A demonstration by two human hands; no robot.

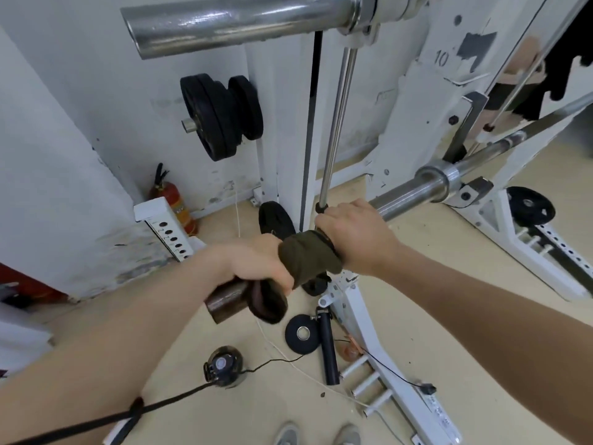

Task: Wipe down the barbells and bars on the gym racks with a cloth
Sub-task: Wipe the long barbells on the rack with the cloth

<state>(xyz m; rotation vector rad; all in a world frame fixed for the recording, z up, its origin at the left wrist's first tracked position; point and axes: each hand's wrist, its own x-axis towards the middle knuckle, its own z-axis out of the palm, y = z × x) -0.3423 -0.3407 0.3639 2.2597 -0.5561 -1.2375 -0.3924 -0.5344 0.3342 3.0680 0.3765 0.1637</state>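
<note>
The white painted steel rack (pixel 417 101) stands beyond both of your grips. It seems to bear the long chrome steel barbell (pixel 414 191) on a bracket up and to the right of the right grip, so you should not need to carry that weight. Judge the barbell heavy, rigid and unyielding. Its polished sleeve looks smooth and probably slippery under bare skin, and the sleeve may turn on its collar when you twist against it. Take hold on the thick sleeve itself, on your side of the collar, where a full wrap of the fingers fits. The olive-green soft fabric cloth (pixel 308 255) is the opposite: light, limp and easily bunched, so it will mould round the metal and slide only as firmly as you squeeze it. It is wrapped round the sleeve between your two grips, with a loose fold hanging just under the left grip beside the bar's dark end. Your right grip (pixel 353 236) is closed round the bare sleeve, fingers curled over the top, its wrist side touching the cloth's edge. Your left grip (pixel 256 264) is closed tight over the cloth, clamping it to the sleeve near the end of the bar. Whether the left fingers meet underneath cannot be told, because the hand hides them.
</note>
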